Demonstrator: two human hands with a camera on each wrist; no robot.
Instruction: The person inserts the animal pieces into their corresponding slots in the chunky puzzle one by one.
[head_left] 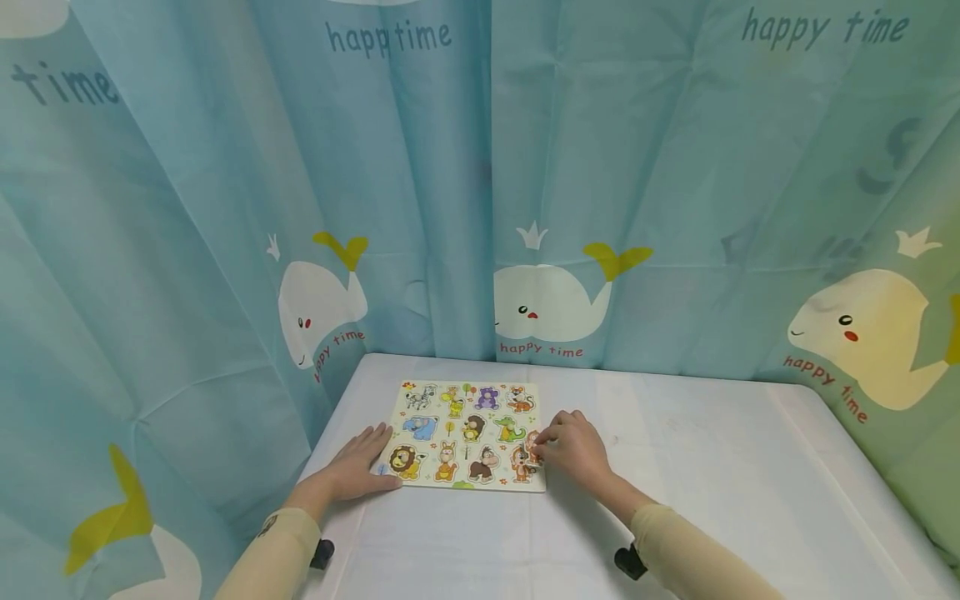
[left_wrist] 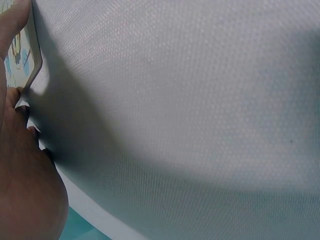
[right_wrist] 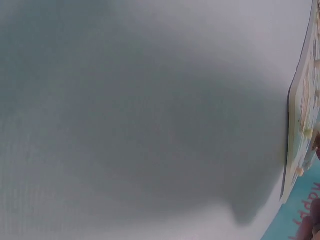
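Observation:
A wooden animal puzzle board (head_left: 495, 487) lies flat on the white-covered table. My left hand (head_left: 352, 468) rests at its left edge, fingers extended along the side and thumb at the near left corner. In the left wrist view, that thumb (left_wrist: 12, 22) overlaps the board's face. At the right edge, my right hand (head_left: 576, 450) pinches a small orange-brown animal piece (head_left: 533, 448) by its side, partly hidden by the fingers. This piece overlaps the board beside the brown-eared animal (head_left: 521, 465) in the bottom row. Only a sliver of the right hand shows in the right wrist view.
The board carries several animal pictures, among them a lion (head_left: 405, 461), an elephant (head_left: 422, 427) and a crocodile (head_left: 510, 429). White table cloth (head_left: 712, 467) extends to the right. A blue curtain (head_left: 450, 167) printed with whales hangs behind and at the left.

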